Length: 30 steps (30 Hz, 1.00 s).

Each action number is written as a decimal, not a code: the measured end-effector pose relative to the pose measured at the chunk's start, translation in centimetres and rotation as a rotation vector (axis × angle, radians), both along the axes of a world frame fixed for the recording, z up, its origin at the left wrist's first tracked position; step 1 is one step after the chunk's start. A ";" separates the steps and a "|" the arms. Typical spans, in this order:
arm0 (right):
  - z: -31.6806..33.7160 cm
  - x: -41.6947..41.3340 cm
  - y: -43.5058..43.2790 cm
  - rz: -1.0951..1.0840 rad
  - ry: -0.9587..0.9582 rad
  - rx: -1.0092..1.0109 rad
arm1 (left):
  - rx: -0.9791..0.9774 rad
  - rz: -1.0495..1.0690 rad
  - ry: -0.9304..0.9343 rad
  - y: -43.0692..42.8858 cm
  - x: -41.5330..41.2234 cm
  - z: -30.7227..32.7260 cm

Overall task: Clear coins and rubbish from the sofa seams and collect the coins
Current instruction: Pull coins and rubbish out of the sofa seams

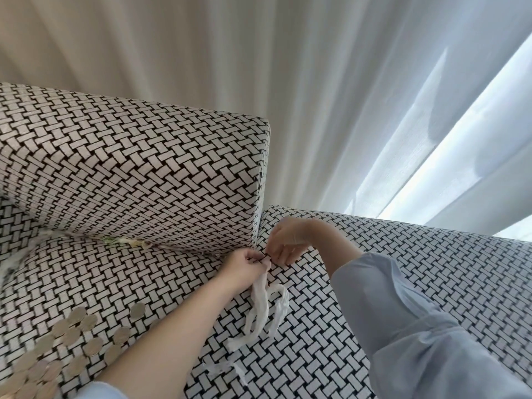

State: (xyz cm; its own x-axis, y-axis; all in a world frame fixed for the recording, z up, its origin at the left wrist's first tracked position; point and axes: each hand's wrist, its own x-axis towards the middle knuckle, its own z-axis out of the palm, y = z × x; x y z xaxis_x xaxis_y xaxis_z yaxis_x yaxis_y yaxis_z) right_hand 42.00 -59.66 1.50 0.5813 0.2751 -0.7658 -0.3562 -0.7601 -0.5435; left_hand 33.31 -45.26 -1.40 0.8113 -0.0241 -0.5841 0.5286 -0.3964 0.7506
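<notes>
Head view: nearest, a heap of coins point(57, 349) lies on the seat cushion point(161, 286) at lower left. The left hand point(244, 267) grips a twisted white paper strip point(259, 312) dangling from its fist. Just beside it, the right hand point(288, 244) curls its fingers at the corner seam; whether they pinch anything is unclear. Farther left, rubbish point(123, 241) sits in the seam under the back cushion point(129, 168). Curtains point(316, 82) hang behind.

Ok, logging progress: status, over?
Left hand grips white tissue strip. Right hand at seam corner, hold unclear. Coins piled on seat cushion. Rubbish wedged in back seam.
</notes>
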 end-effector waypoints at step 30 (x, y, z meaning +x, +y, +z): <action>-5.6 2.7 5.1 0.408 -0.593 -0.687 | -0.116 0.040 0.092 0.2 0.4 -0.6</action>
State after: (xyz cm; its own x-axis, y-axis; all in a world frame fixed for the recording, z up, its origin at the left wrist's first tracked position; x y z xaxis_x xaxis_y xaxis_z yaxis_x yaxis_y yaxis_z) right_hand 44.69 -54.59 -4.15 0.8813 0.1452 -0.4498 0.1897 -0.9803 0.0552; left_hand 33.67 -45.10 -2.02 0.7563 -0.0644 -0.6510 0.6106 -0.2874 0.7379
